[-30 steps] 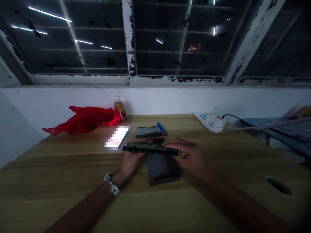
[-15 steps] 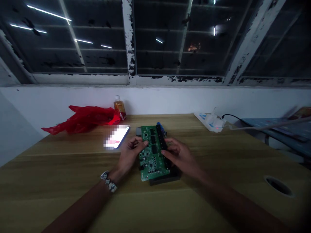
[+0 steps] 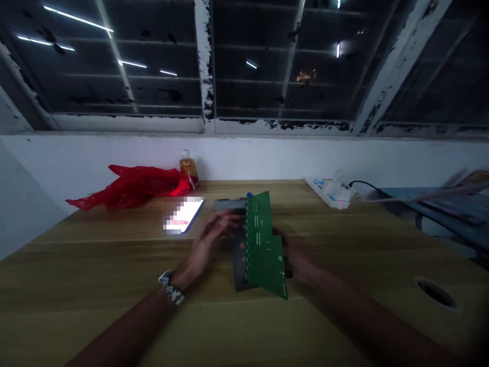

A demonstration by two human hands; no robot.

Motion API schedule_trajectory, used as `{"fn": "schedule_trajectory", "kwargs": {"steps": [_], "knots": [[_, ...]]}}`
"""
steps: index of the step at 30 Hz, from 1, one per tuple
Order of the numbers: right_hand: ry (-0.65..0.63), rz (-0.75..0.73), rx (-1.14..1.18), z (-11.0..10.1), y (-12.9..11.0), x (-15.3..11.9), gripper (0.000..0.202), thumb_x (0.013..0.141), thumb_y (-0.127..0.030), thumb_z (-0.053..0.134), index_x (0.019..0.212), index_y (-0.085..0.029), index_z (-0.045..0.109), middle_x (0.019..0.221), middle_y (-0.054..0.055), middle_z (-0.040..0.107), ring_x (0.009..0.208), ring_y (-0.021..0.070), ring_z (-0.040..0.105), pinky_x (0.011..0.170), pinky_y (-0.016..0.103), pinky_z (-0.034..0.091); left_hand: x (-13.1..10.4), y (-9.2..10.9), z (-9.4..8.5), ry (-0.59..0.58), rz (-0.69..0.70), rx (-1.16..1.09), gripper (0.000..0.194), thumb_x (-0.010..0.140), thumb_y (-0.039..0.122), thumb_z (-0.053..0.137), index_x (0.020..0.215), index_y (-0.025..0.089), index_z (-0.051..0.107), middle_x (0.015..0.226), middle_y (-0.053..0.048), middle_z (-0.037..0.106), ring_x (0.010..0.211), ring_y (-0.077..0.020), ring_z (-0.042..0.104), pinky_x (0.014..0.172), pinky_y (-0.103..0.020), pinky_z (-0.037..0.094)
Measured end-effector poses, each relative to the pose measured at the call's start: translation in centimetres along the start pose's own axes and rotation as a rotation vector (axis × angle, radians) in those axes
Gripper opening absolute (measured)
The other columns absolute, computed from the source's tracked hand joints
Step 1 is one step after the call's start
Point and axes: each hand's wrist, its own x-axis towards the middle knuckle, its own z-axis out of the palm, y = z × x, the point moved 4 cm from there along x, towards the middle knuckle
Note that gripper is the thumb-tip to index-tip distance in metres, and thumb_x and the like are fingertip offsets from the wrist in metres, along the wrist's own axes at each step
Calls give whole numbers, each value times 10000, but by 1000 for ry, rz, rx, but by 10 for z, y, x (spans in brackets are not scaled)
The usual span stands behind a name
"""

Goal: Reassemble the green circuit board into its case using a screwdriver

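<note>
A green circuit board (image 3: 263, 250) stands tilted up on its side, its underside with pale solder marks facing me. My right hand (image 3: 292, 255) grips it from behind on the right; the board hides most of those fingers, though some tips show at its left edge. To the left, my left hand (image 3: 214, 232) is open with its fingers stretched out, slightly blurred, over a dark flat case (image 3: 240, 278) lying on the table under the board. Whether the left fingertips touch the case I cannot tell. Behind the board's top edge shows a bit of a blue tool handle (image 3: 249, 194).
A lit phone (image 3: 185, 214) lies left of my hands on the wooden table (image 3: 114, 265). Behind it are a red plastic bag (image 3: 141, 186) and a drink bottle (image 3: 188, 168). A white power strip (image 3: 330, 192) sits back right, and a cable hole (image 3: 436, 293) lies front right.
The circuit board has been flipped from component side to underside and shifted right. My left hand has let go of it, and my right hand has moved behind it. More of the case is uncovered.
</note>
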Motion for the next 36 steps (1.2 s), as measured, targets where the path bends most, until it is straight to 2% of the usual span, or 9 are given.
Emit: {"fn": "schedule_trajectory", "kwargs": {"steps": [4, 8, 12, 16, 19, 24, 28, 31, 36], "knots": [[100, -46, -24, -8, -2, 7, 429, 704, -328, 755, 1094, -249, 595, 920, 52, 766, 753, 250, 746, 689, 393, 609, -2, -3, -1, -21, -36, 97, 406, 932, 447, 570, 1270, 225, 611, 1367, -104, 589, 1247, -290, 536, 1042, -454, 397], [251, -349, -276, -20, -11, 18, 296, 785, -294, 700, 1036, -241, 552, 994, 59, 742, 895, 242, 722, 796, 403, 583, -10, 2, 12, -158, -100, 129, 537, 891, 487, 625, 1362, 248, 528, 1477, -100, 491, 1358, -300, 449, 1153, -499, 304], [358, -597, -411, -25, -17, 16, 250, 825, -233, 650, 1048, -244, 538, 1064, 69, 718, 961, 235, 698, 860, 420, 558, -12, -2, 19, -275, -113, 167, 627, 831, 392, 731, 1390, 258, 479, 1486, -114, 474, 1369, -304, 441, 1151, -522, 330], [350, -780, -498, -18, -20, 8, 293, 829, -126, 614, 1084, -264, 569, 1135, 56, 683, 1065, 228, 658, 958, 437, 512, -7, -14, 14, -318, -117, 189, 705, 796, 299, 772, 1412, 272, 430, 1458, -137, 498, 1309, -315, 511, 1122, -572, 363], [266, -891, -490, -10, -20, 4, 312, 808, -102, 636, 1057, -278, 569, 1215, 52, 643, 1192, 247, 595, 1029, 468, 465, -3, -20, 7, -328, -90, 242, 726, 781, 268, 782, 1410, 267, 419, 1445, -149, 502, 1298, -320, 520, 1120, -589, 362], [167, -924, -553, 3, -15, 4, 245, 903, -154, 564, 1102, -299, 561, 1314, 60, 584, 1303, 262, 512, 1082, 521, 413, 2, -30, -3, -347, 47, 318, 833, 742, 165, 788, 1453, 287, 372, 1447, -136, 491, 1305, -323, 506, 1122, -577, 368], [216, -891, -589, 8, -15, 6, 264, 920, -172, 557, 1151, -297, 530, 1376, 68, 532, 1327, 249, 486, 1094, 503, 408, 4, -26, -5, -276, 168, 408, 935, 732, 81, 749, 1503, 296, 265, 1487, -138, 434, 1354, -323, 450, 1133, -552, 364], [263, -854, -648, 11, -17, 6, 335, 864, -135, 620, 1153, -283, 542, 1285, 70, 577, 1239, 237, 549, 1047, 453, 449, 6, -16, -3, -223, 293, 498, 971, 718, 47, 731, 1515, 287, 230, 1499, -137, 410, 1375, -319, 419, 1160, -544, 328], [151, -827, -774, 21, -22, 0, 302, 857, -84, 587, 1099, -263, 603, 1122, 42, 642, 1096, 204, 608, 969, 379, 474, 12, -11, -7, -164, 408, 573, 976, 751, 84, 724, 1533, 289, 176, 1536, -131, 359, 1406, -315, 374, 1177, -530, 308]]}}
